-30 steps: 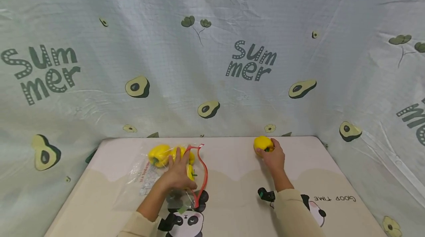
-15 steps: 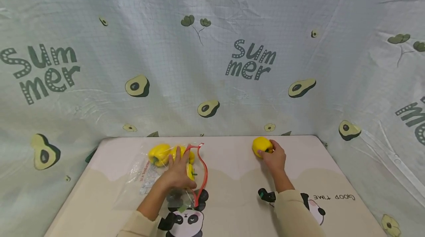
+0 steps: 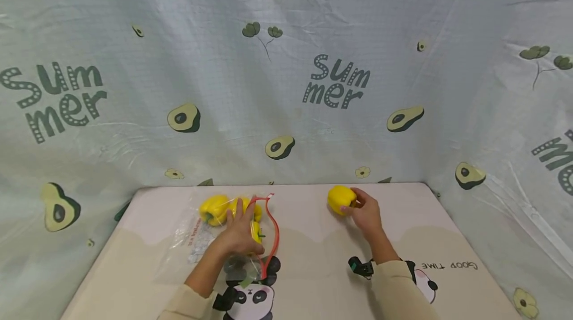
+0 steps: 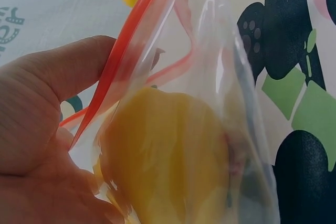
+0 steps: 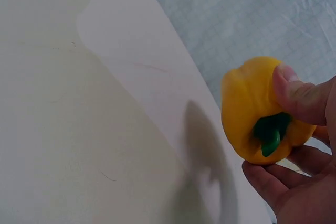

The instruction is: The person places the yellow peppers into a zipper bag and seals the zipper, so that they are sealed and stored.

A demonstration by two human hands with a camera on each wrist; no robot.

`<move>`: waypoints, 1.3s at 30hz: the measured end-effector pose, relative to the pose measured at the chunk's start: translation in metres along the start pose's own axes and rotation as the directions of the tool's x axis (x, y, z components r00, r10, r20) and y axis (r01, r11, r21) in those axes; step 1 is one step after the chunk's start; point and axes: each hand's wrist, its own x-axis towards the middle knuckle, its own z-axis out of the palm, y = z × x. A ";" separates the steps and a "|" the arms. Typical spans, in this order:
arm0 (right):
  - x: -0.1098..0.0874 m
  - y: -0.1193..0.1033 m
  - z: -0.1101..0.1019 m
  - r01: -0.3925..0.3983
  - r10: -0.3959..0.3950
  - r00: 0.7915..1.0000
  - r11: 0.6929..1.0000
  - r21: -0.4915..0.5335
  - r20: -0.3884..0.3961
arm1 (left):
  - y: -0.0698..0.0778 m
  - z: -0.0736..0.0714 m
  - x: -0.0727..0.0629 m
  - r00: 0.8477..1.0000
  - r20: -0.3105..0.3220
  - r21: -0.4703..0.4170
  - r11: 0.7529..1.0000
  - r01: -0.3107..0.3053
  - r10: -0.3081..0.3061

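Free room left of the yellow pepper ends at the bag rim.

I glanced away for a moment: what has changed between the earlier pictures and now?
The right hand has carried its yellow pepper a little to the left, toward the clear bag. Nothing was newly taken hold of or let go. The left hand, the bag and the other yellow peppers stayed as they were.

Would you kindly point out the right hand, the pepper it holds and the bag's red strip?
Right hand [image 3: 368, 214], head view: back of the hand.
Pepper [image 5: 253, 102], right wrist view: yellow skin near its middle.
Red strip [image 4: 122, 48], left wrist view: near edge, partway along.
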 end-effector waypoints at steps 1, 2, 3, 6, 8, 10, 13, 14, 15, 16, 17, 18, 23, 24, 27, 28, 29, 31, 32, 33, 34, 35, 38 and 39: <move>-0.001 0.000 0.001 0.003 -0.003 1.000 1.000 0.004 0.012 | -0.001 0.000 -0.001 1.000 0.000 0.000 1.000 -0.002 0.002; -0.002 0.000 0.001 0.007 -0.007 1.000 1.000 0.005 0.024 | -0.001 0.000 -0.001 1.000 -0.001 0.000 1.000 -0.005 0.005; -0.003 -0.001 0.002 0.012 -0.012 0.999 1.000 0.005 0.035 | -0.002 0.001 -0.001 1.000 -0.002 -0.001 1.000 -0.006 0.006; -0.006 -0.002 0.003 0.027 -0.028 0.998 1.000 0.016 0.059 | -0.003 0.001 0.000 1.000 -0.006 -0.006 1.000 -0.011 0.011; -0.007 -0.002 0.003 0.046 -0.047 0.996 0.999 0.019 0.072 | -0.003 0.000 0.000 1.000 -0.007 -0.008 1.000 -0.011 0.011; -0.008 -0.003 0.004 0.056 -0.059 0.994 0.998 0.029 0.089 | -0.002 -0.001 0.001 1.000 -0.010 -0.007 1.000 -0.013 0.013; -0.010 -0.004 0.006 0.068 -0.072 0.991 0.997 0.039 0.116 | -0.002 -0.003 0.001 1.000 -0.008 0.000 1.000 -0.014 0.014; -0.011 -0.005 0.007 0.070 -0.074 0.989 0.997 0.042 0.124 | -0.001 -0.004 0.000 1.000 -0.008 0.002 1.000 -0.017 0.017; -0.011 -0.005 0.007 0.072 -0.077 0.989 0.997 0.042 0.129 | -0.001 -0.004 0.000 1.000 -0.010 0.003 1.000 -0.021 0.021; -0.012 -0.005 0.008 0.076 -0.081 0.987 0.996 0.042 0.135 | -0.001 -0.005 0.000 1.000 -0.008 0.002 1.000 -0.022 0.022; -0.013 -0.005 0.009 0.080 -0.085 0.986 0.996 0.039 0.140 | -0.001 -0.005 0.000 1.000 -0.007 0.004 1.000 -0.024 0.024; -0.013 -0.005 0.009 0.084 -0.089 0.985 0.996 0.037 0.146 | -0.001 -0.005 0.000 1.000 -0.007 0.003 1.000 -0.025 0.025; -0.016 -0.005 0.012 0.099 -0.103 0.980 0.995 0.031 0.171 | -0.002 -0.003 0.000 1.000 -0.006 -0.007 1.000 -0.026 0.026; -0.017 -0.005 0.012 0.103 -0.107 0.979 0.994 0.031 0.174 | -0.003 -0.002 0.000 1.000 -0.007 -0.009 1.000 -0.029 0.029; -0.019 -0.005 0.013 0.114 -0.119 0.977 0.993 0.038 0.180 | -0.003 -0.002 0.001 0.999 -0.009 -0.013 0.999 -0.033 0.033; -0.019 -0.005 0.014 0.118 -0.123 0.975 0.992 0.037 0.185 | -0.003 -0.002 0.001 0.999 -0.009 -0.014 0.999 -0.032 0.032; -0.019 -0.004 0.014 0.120 -0.126 0.973 0.992 0.040 0.192 | -0.003 -0.002 0.000 1.000 -0.008 -0.016 0.999 -0.029 0.029; -0.019 -0.002 0.016 0.127 -0.134 0.970 0.991 0.047 0.204 | -0.004 -0.001 0.000 1.000 -0.007 -0.019 1.000 -0.023 0.022; -0.019 -0.001 0.017 0.130 -0.138 0.968 0.990 0.049 0.210 | -0.004 -0.001 0.000 1.000 -0.007 -0.019 1.000 -0.021 0.020; -0.019 0.000 0.018 0.133 -0.141 0.966 0.990 0.051 0.216 | -0.004 -0.001 0.000 1.000 -0.007 -0.018 1.000 -0.019 0.018; -0.018 0.000 0.018 0.138 -0.147 0.964 0.989 0.053 0.222 | -0.004 -0.001 0.000 1.000 -0.007 -0.018 1.000 -0.018 0.018; -0.018 0.000 0.019 0.141 -0.150 0.963 0.988 0.056 0.225 | -0.003 -0.001 0.000 1.000 -0.008 -0.017 1.000 -0.018 0.017; -0.017 0.000 0.022 0.140 -0.149 0.962 0.989 0.052 0.230 | -0.003 -0.001 0.001 1.000 -0.010 -0.017 1.000 -0.018 0.018; -0.017 0.000 0.023 0.139 -0.147 0.961 0.989 0.050 0.234 | -0.003 -0.001 0.001 1.000 -0.010 -0.017 1.000 -0.016 0.016</move>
